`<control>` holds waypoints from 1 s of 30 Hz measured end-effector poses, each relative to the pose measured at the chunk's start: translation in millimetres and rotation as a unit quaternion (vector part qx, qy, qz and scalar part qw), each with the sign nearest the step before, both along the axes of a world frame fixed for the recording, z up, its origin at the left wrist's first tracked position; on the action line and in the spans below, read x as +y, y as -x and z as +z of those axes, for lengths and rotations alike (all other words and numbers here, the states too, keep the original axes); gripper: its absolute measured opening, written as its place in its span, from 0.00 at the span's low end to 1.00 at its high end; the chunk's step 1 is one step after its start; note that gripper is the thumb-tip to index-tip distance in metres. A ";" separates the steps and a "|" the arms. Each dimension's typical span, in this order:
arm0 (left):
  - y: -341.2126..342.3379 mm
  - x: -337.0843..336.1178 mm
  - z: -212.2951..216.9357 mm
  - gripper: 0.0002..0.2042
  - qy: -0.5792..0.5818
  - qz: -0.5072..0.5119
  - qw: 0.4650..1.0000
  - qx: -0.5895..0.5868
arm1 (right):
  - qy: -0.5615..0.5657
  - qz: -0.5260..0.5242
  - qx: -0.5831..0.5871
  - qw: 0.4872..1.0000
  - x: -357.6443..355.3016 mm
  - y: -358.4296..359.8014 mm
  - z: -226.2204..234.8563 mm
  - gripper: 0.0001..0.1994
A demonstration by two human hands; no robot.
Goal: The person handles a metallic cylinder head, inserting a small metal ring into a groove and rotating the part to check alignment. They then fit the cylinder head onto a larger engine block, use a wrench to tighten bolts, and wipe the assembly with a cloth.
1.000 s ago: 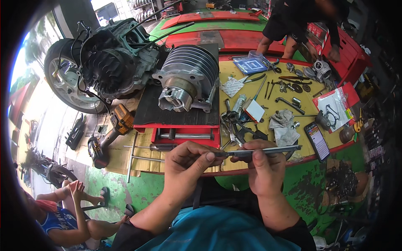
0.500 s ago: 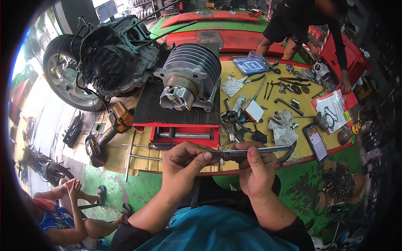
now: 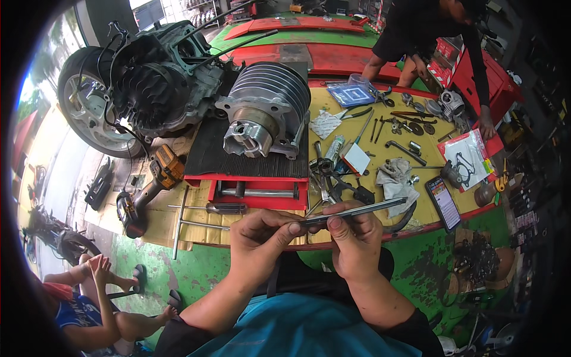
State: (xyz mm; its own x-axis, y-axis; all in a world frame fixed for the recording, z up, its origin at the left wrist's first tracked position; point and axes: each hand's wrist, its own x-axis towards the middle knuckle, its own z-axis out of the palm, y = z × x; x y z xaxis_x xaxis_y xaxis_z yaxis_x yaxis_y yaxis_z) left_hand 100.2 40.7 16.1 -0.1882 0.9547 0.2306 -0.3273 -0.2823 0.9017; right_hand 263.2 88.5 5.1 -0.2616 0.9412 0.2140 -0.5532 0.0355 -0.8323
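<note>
While the left hand and right hand both pinch a slim metal rod above the surface's near edge, it looks stiff, light, possibly oily; grip near its ends.

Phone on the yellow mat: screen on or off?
On. The phone lies face up beside the grey rag, its screen lit with coloured content.

Your one camera sits on your head and looks down, close over your hands, with the tabletop bending toward 12 o'clock.
</note>
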 end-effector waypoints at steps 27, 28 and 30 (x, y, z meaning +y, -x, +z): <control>45.0 9.5 31.3 0.04 -0.051 0.007 0.987 0.155 | -0.059 0.026 0.137 0.988 11.8 41.1 11.3 0.11; 46.2 9.7 30.2 0.04 -0.046 0.013 0.985 0.165 | -0.066 0.035 0.129 0.989 13.5 42.1 5.8 0.11; 49.3 11.1 28.6 0.04 -0.047 0.023 0.982 0.184 | -0.087 0.054 0.114 0.988 19.5 42.5 -4.1 0.11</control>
